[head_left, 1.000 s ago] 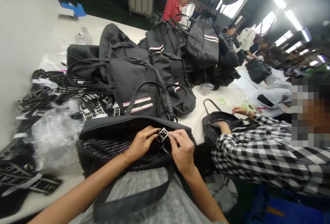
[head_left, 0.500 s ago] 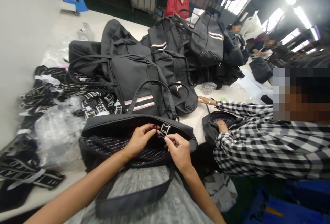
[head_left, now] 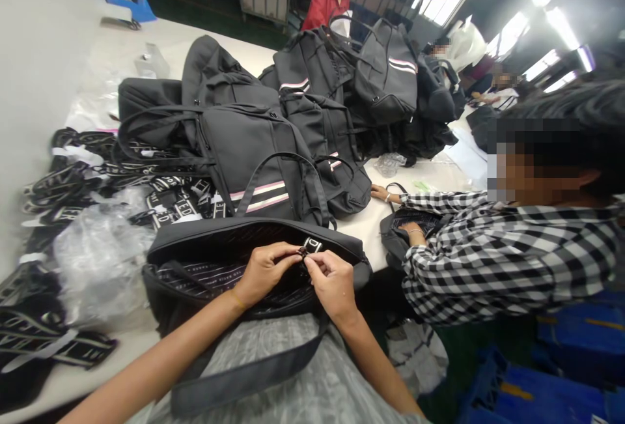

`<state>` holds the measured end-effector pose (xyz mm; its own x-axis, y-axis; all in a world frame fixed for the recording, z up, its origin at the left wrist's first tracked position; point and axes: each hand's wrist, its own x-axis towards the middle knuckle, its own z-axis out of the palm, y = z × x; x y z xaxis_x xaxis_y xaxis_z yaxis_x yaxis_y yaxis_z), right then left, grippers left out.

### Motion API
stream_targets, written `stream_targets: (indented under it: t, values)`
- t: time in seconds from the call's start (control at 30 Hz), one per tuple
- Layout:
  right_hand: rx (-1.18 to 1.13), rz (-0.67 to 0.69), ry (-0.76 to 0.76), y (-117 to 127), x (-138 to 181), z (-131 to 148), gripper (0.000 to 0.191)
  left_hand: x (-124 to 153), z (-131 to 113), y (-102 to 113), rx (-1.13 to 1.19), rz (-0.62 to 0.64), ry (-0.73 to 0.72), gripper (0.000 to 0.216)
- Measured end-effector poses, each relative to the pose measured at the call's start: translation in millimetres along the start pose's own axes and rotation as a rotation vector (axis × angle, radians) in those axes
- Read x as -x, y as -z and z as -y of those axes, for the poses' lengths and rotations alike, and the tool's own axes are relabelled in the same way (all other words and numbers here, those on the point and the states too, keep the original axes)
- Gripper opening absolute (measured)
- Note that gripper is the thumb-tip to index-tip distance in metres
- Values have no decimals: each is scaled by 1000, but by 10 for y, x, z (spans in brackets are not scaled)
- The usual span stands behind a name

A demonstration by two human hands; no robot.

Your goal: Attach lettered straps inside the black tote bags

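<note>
An open black bag (head_left: 205, 241) with a striped lining lies at the table's near edge, in front of me. Over its mouth my left hand (head_left: 266, 271) and my right hand (head_left: 332, 281) meet, both pinched on a small black strap piece with white letters (head_left: 311, 245). The fingertips of the two hands touch at a dark clip between them. A loose black bag strap (head_left: 244, 381) hangs down over my lap.
A pile of black bags with pink stripes (head_left: 273, 144) fills the table's middle. Lettered straps (head_left: 73, 183) and clear plastic wrap (head_left: 97, 261) lie at left. A person in a checked shirt (head_left: 488, 254) leans in at right, hands on another bag (head_left: 415, 225). Another person in red sits far back.
My hands have drawn closer together on the strap piece, which is now more hidden. The person in the checked shirt has leaned further in and reached a hand across the table.
</note>
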<state>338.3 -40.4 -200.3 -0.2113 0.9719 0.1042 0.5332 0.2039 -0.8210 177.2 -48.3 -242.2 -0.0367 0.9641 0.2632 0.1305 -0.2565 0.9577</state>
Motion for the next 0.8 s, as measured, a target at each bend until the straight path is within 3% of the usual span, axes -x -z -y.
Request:
stream_targets:
  t: [0.23, 0.4, 0.63, 0.8]
  values:
    - [-48, -22, -134, -6, 45, 9, 20, 12, -19, -14, -75, -75, -10, 16]
    - [-96, -27, -164, -6, 49, 44, 22, 18, 9, -23, -78, -44, 17, 19]
    - [-364, -12, -279, -52, 11, 11, 24, 12, -26, -24, -47, 147, 44, 19]
    - [-433, 127, -318, 12, -23, -46, 33, 29, 7, -31, -110, 256, -91, 18]
